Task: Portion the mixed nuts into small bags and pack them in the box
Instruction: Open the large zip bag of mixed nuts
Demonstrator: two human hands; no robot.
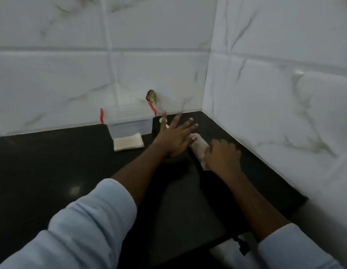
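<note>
Head view: on the left hand (175,137) the fingers (189,123) lie straight and spread, palm down, over the far end of a whitish bag (197,145). Blur hides whether they press it or hover just above. The right hand (222,154) has its fingers curled round the bag's near end. The bag lies on the bench (52,162) near the wall corner, its long axis running away from the person, far end leaning slightly left. Its contents cannot be made out. Further left, a flat bag (128,145) rests just in front of the clear box (129,123), which stands against the back wall. The box lies left of and beyond both hands, the left hand nearer, so packing likely means carrying the bag leftward and away.
</note>
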